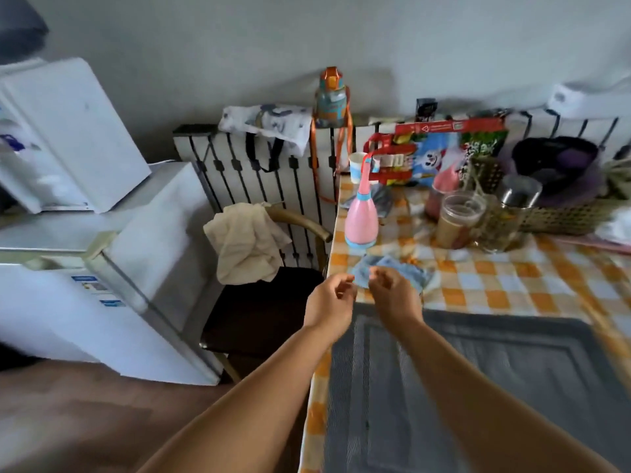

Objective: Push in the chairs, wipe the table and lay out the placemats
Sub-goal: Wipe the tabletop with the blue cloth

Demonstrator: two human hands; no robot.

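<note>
A grey placemat [478, 387] lies flat on the table [512, 288], which has an orange and white checked cover. A crumpled light blue cloth [375, 268] rests on the table just beyond the placemat's far left corner. My left hand [329, 302] and my right hand [394, 295] hover side by side over that corner, fingers loosely curled, holding nothing. The right fingertips are close to the blue cloth; whether they touch it is unclear. A dark-seated chair [259, 312] stands at the table's left end with a cream towel [246, 244] draped over its back.
A pink bottle [361, 220], jars [461, 220], a paper cup [356, 167], a colourful bag [440, 151] and a woven basket [563, 213] crowd the table's far side. A white fridge [102, 285] stands left of the chair. A radiator cover [259, 172] lines the wall.
</note>
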